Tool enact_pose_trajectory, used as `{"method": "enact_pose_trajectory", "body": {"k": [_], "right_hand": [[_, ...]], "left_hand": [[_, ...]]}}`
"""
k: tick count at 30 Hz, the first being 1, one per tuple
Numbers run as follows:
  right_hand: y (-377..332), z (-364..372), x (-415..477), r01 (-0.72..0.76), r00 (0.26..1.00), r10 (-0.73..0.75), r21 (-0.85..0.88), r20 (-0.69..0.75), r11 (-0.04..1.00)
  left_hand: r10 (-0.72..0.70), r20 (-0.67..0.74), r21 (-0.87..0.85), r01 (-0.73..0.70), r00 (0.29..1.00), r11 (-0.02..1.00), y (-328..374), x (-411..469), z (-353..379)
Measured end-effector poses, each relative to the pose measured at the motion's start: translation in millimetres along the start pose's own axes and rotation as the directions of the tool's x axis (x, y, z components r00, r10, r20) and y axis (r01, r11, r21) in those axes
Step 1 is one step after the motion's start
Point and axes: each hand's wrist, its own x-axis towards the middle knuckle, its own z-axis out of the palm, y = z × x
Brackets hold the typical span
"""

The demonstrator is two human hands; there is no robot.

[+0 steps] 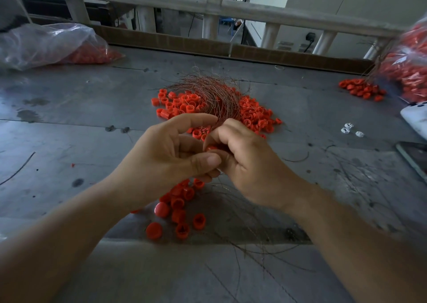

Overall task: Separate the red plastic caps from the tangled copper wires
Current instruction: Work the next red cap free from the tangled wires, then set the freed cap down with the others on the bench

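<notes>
Stray wire strands [261, 251] lay nearest on the grey table [69, 140]; just beyond, a small pile of loose caps [182, 210] sat under the wrists; left hand [175, 154] curled, thumb and fingers pinching a red cap [211, 148]; right hand [249, 164] curled tight round the foot of the copper wire bundle [215, 94], which fanned up over the main cap heap [251, 115]; plastic bag [46, 46] of caps far left
</notes>
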Motion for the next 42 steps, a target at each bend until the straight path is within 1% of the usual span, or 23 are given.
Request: {"method": "enact_pose_trajectory", "body": {"k": [2,7,13,15,18,22,25,28,32,42], "right_hand": [[-1.2,2.4,-0.3,-0.004,1.000,0.004,-0.037,0.003,0.999],[-5.6,3.8,-1.1,0.008,1.000,-0.011,-0.104,-0.029,0.995],[-10.2,4.7,-3.0,0.038,0.996,-0.045,-0.093,-0.072,0.995],[-7.8,2.8,-2.5,0.033,0.997,-0.036,-0.045,-0.067,0.998],[-3.1,0.7,-0.4,0.004,0.999,-0.002,0.060,-0.034,0.998],[-0.3,-2.8,1.1,0.021,0.993,0.004,0.213,-0.116,0.977],[1.7,-7.5,2.2,0.034,0.992,0.006,0.309,-0.127,0.950],[3.1,-9.8,1.8,0.043,0.995,-0.013,0.298,-0.100,0.954],[5.6,-12.6,0.8,0.062,0.994,-0.036,0.262,-0.106,0.963],[5.1,-8.1,1.5,-0.004,0.998,0.022,0.314,-0.055,0.949]], "left_hand": [[0.006,-0.020,0.018,-0.005,1.000,1.000,-0.6,0.2,2.1],[0.024,-0.036,-0.021,-0.024,0.999,0.999,-0.5,-1.5,3.4],[0.052,-0.065,-0.043,-0.055,0.997,0.998,2.6,-4.5,7.1],[0.045,-0.064,-0.046,-0.048,0.997,0.998,3.3,-3.4,7.5],[-0.005,-0.051,-0.077,0.001,0.999,0.997,2.5,-0.8,5.1],[-0.065,0.027,-0.216,0.069,0.998,0.974,3.8,1.1,-2.2],[-0.083,-0.009,-0.268,0.077,0.997,0.960,3.4,3.7,-5.2],[-0.085,-0.043,-0.244,0.072,0.995,0.967,3.6,4.2,-4.1],[-0.087,-0.068,-0.232,0.069,0.994,0.970,5.2,3.6,-4.4],[-0.099,-0.058,-0.210,0.085,0.993,0.974,5.3,4.2,-3.1]]}}
